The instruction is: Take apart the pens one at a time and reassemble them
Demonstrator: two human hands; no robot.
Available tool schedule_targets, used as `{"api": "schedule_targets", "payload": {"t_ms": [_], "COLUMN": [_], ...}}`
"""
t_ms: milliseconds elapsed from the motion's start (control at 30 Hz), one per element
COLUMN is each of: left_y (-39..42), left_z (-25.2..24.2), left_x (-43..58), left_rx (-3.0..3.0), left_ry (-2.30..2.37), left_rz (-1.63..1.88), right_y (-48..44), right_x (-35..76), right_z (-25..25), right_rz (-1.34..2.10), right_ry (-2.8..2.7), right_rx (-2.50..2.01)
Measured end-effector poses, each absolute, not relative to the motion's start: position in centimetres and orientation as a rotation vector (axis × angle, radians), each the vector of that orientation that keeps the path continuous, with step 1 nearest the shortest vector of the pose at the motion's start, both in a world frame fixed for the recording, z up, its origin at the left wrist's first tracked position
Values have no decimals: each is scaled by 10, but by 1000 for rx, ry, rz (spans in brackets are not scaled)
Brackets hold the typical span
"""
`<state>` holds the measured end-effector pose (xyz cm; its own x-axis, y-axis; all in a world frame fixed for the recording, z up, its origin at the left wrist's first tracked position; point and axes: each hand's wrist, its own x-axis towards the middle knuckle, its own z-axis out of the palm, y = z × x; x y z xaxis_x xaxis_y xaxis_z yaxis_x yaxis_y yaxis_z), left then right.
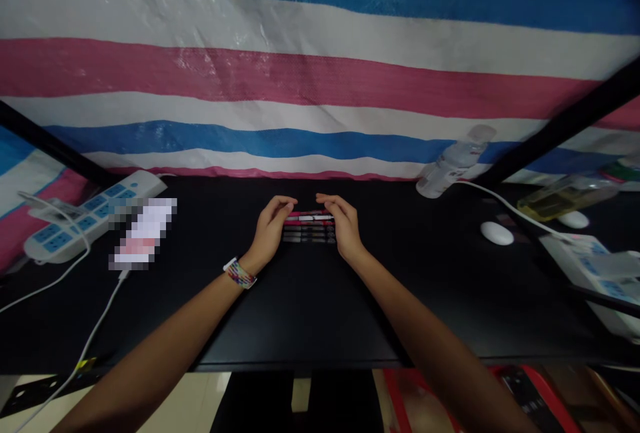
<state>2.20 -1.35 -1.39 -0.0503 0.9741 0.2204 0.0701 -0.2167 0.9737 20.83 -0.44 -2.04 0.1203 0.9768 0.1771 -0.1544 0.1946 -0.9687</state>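
Note:
Several pens (309, 225) lie side by side on the black table (300, 306), pointing left and right; the far ones are red or pink and white, the near ones dark. My left hand (271, 227) rests at their left ends, its thumb and fingers touching or very near the far pens. At the right ends is my right hand (344, 223), curved round them with its fingers extended away from me. Both hands have their palms facing inward, and the pens span the gap between them. A colourful woven band circles my left wrist.
On the left are a power strip (103, 216), a blurred-out phone (145, 233) and white cables. To the right stand a clear bottle (450, 167), a white mouse (497, 233), a bottle of yellow liquid (565, 198) and another power strip (595, 266). Striped sheeting hangs behind.

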Motion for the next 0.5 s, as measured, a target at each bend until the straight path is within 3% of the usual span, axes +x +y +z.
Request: {"api": "schedule_targets", "payload": {"t_ms": [500], "left_y": [-15], "left_z": [-12], "left_x": [22], "left_rx": [1494], "left_ry": [1218], "left_rz": [1337], "right_y": [-5], "right_x": [208], "right_z": [-21], "right_rz": [1020], "right_ry": [-1132], "right_rx": [-1054]}}
